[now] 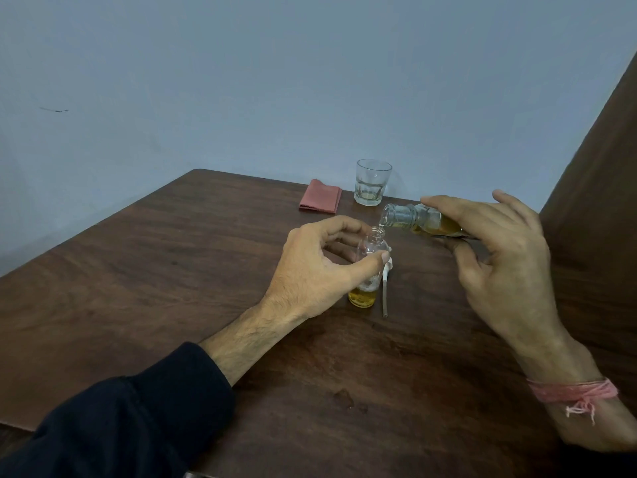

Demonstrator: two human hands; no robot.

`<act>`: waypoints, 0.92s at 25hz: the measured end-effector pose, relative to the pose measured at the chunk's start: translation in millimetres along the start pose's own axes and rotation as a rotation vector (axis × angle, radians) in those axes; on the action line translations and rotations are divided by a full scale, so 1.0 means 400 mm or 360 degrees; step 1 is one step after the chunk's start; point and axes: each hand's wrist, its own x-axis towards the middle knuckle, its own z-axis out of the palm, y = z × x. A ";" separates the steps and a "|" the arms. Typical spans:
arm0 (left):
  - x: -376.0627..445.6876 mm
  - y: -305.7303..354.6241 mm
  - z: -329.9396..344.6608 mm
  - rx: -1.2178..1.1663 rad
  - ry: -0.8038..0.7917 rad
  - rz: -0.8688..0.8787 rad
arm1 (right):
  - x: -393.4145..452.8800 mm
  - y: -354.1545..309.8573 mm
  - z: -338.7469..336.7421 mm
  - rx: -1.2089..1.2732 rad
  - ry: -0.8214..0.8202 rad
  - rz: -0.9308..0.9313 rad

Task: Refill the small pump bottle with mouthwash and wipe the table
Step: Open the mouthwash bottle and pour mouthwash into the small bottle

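A dark wooden table [172, 270] with a rounded far corner stands against a plain blue-grey wall [275, 81] (one small dark mark, upper left of the table). A brown panel [603, 167] rises right of the table.

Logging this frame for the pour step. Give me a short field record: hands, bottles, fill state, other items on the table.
left hand: holds the small bottle upright on the table
right hand: holds the big bottle tipped, mouth over the small bottle's neck
pour: thin stream entering the small bottle
fill: amber liquid low in the small bottle, foam on top
pump: off, lying beside the small bottle
cloth: folded, pink, far side, untouched
glass: right of the cloth, a little liquid at the bottom
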 end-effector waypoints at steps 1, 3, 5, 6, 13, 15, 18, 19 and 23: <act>0.000 -0.001 0.000 0.0003 0.0002 -0.0005 | 0.000 -0.001 0.000 0.0004 0.0001 0.0001; 0.000 -0.002 0.000 0.0003 0.0012 -0.0015 | 0.001 -0.002 -0.001 0.0002 0.0004 0.0000; 0.000 -0.003 0.000 0.0003 0.0021 -0.0028 | 0.001 -0.002 -0.002 -0.0006 0.0005 0.0000; 0.001 -0.004 0.000 0.0000 0.0025 -0.0034 | 0.001 -0.002 -0.002 -0.0009 0.0006 -0.0003; 0.002 -0.008 0.002 -0.0016 0.0041 -0.0037 | 0.002 0.000 -0.003 -0.0031 0.0013 -0.0014; 0.003 -0.008 0.002 -0.0025 0.0044 -0.0030 | 0.002 0.000 -0.002 -0.0029 0.0018 -0.0020; 0.003 -0.006 0.002 -0.0028 0.0048 -0.0019 | 0.001 0.002 -0.002 -0.0032 0.0023 -0.0027; 0.002 -0.005 0.003 -0.0030 0.0050 -0.0018 | 0.001 0.003 -0.002 -0.0032 0.0024 -0.0027; 0.001 -0.002 0.001 -0.0037 0.0050 -0.0019 | 0.000 0.004 -0.002 -0.0043 0.0024 -0.0030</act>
